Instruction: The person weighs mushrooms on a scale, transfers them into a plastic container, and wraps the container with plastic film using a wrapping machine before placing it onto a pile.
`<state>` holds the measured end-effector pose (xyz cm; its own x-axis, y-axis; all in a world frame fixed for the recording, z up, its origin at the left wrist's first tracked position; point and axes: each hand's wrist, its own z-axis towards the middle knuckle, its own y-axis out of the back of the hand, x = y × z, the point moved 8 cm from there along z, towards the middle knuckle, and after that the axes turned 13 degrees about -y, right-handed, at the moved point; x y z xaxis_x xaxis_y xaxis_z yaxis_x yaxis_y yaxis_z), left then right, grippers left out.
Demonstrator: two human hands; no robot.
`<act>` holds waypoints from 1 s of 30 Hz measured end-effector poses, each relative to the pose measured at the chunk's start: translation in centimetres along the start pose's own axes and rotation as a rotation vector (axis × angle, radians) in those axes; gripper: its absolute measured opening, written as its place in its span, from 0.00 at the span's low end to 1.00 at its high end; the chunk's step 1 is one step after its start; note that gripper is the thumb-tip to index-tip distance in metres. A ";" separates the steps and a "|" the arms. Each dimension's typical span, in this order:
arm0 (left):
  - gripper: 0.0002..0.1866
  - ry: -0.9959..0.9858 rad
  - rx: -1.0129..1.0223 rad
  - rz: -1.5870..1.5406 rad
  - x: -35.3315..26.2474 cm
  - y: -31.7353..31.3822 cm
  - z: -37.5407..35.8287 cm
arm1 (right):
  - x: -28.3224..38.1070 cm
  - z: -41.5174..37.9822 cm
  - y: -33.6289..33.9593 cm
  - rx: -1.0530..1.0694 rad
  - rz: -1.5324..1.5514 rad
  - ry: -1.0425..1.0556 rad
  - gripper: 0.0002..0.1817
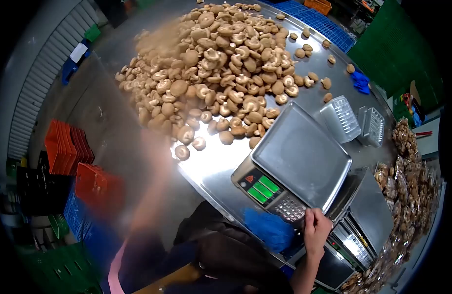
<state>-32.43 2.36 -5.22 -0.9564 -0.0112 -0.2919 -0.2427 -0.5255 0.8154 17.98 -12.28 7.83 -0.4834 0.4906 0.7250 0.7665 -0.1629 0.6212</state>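
My left hand (156, 147) is smeared by motion beside the near-left edge of a large heap of brown mushrooms (216, 63). Its fingers cannot be made out, nor whether it holds anything. My right hand (317, 229) is closed, fingers curled together, at the near corner of a digital scale (272, 191), right of its keypad. Whatever may be inside those fingers is hidden. The scale's metal tray (302, 154) carries nothing, and its green display is lit. A crumpled blue plastic bag (270, 229) lies against the scale's near side.
Clear plastic trays (341, 120) are stacked behind the scale on the metal table (201, 169). A boxy machine (368, 215) stands at the right, beside many bagged mushrooms (412, 196). Red crates (66, 147) sit on the floor at left. A blue crumpled item (360, 82) lies near the far edge.
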 end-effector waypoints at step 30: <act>0.33 0.159 -0.056 -0.334 -0.4 -2.5 9.7 | -2.7 38.4 6.7 -0.335 -0.695 0.044 0.49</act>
<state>-32.97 11.90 -2.27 -0.7877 0.0385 -0.6148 -0.5234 -0.5681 0.6350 40.65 18.13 -1.39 -0.8286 0.5414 0.1427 0.1157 -0.0838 0.9897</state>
